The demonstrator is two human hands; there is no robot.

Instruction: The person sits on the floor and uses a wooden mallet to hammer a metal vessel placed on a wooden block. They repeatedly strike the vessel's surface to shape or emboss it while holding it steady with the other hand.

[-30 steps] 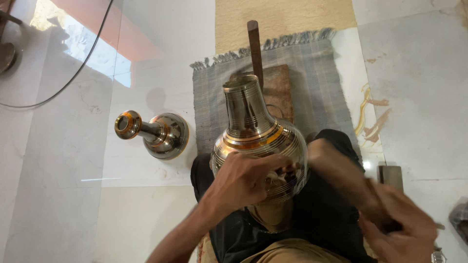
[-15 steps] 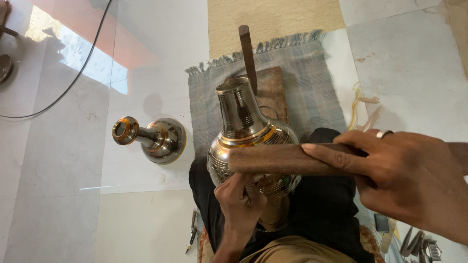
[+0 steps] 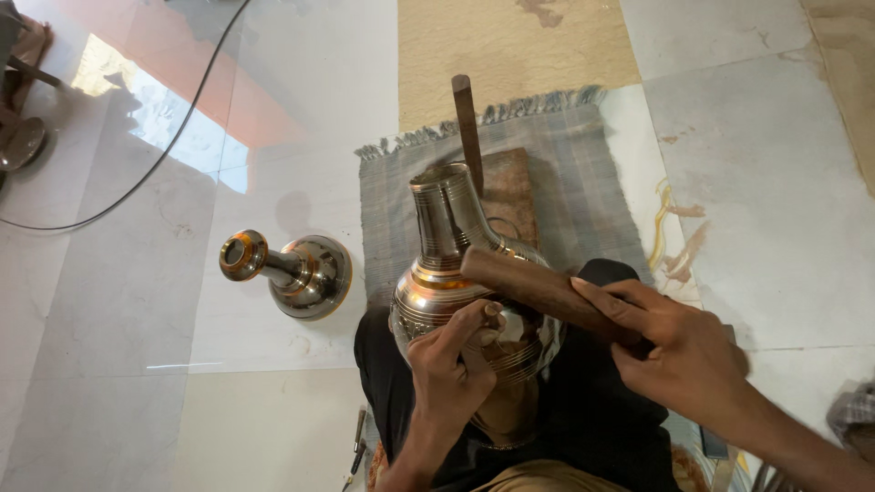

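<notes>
From where I watched, the left hand [image 3: 451,364] had its fingers [image 3: 474,321] pinched narrow around a small tool whose tip touched the belly of the metal vase [image 3: 456,273]; the tool itself was mostly hidden by the fingers. The right hand [image 3: 684,351] had its fingers curled tight around a wooden mallet [image 3: 538,284], whose head lay against the vase's shoulder. Half a second before, the mallet had lain lower across the vase and the right hand had filled more of the view; a second before, that hand had been down at the lower right, away from the vase. The vase stood tilted in my lap against dark cloth, neck pointing away. Behind it lay a grey fringed mat [image 3: 583,182] with a wooden block [image 3: 510,187] and an upright wooden stake [image 3: 467,128]. To the left, on the tiled floor [image 3: 137,301], a second metal piece [image 3: 292,271] lay on its side, well apart. A black cable [image 3: 173,146] curved across the floor.
</notes>
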